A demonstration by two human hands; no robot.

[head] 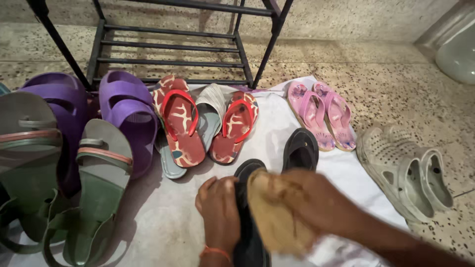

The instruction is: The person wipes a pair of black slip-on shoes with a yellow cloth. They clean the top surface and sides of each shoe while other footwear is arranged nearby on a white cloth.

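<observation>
My left hand [218, 210] grips a black slipper [247, 217] by its side, low in the middle of the head view. My right hand [316, 202] presses a tan cloth [273, 215] against the slipper's upper face. The cloth is blurred. A second black slipper [300, 148] lies flat on the white sheet [163, 222] just beyond my hands.
Green sandals [94, 193], purple clogs [126, 116], red patterned flip-flops [180, 126], a grey slipper [210, 111] and pink slippers [321, 113] lie on the sheet. Pale perforated clogs [405, 173] sit on the speckled floor at right. A black metal shoe rack [168, 47] stands behind.
</observation>
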